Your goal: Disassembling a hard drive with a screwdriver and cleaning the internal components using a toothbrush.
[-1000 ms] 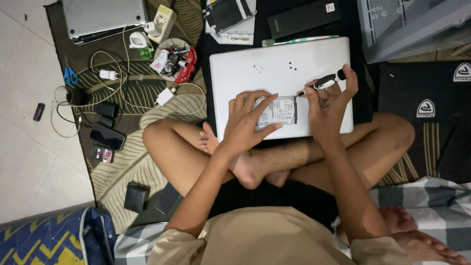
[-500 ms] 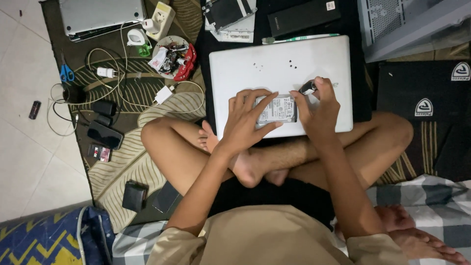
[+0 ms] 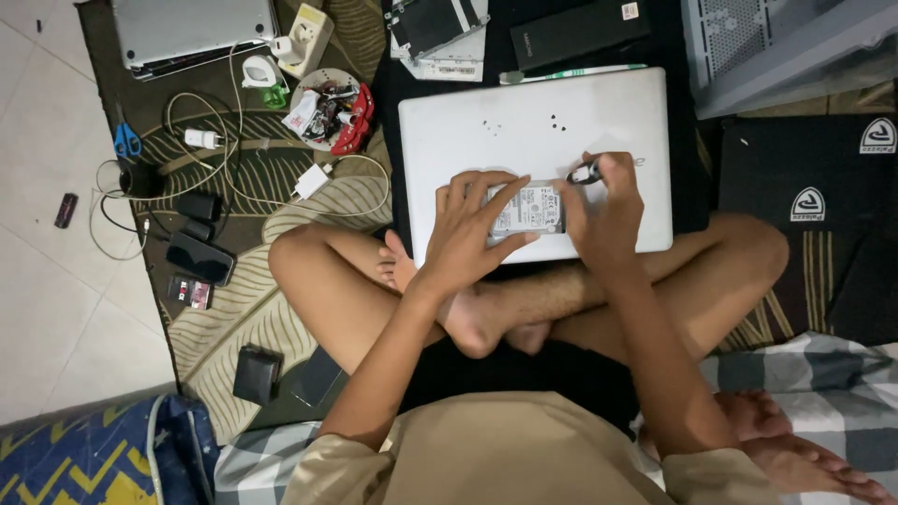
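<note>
I sit cross-legged with a closed white laptop (image 3: 524, 131) lying across my legs. On its lid lies a small silver hard drive (image 3: 529, 209). My left hand (image 3: 465, 234) presses down on the drive's left part with spread fingers. My right hand (image 3: 603, 210) grips a small screwdriver (image 3: 582, 174) with a dark handle, its tip pointing down at the drive's upper right corner. Several tiny dark screws (image 3: 557, 120) lie loose on the lid further up.
Left on the patterned mat (image 3: 253, 309) lie cables, chargers (image 3: 307, 181), blue scissors (image 3: 123, 140), a round dish of parts (image 3: 329, 110), a power strip (image 3: 307, 36) and a grey laptop (image 3: 192, 28). A black box (image 3: 580, 33) and bags (image 3: 804, 178) lie beyond and right.
My right hand has come left and down from the lid's right side to the drive's corner, bringing the screwdriver with it. My left hand stayed on the drive.
</note>
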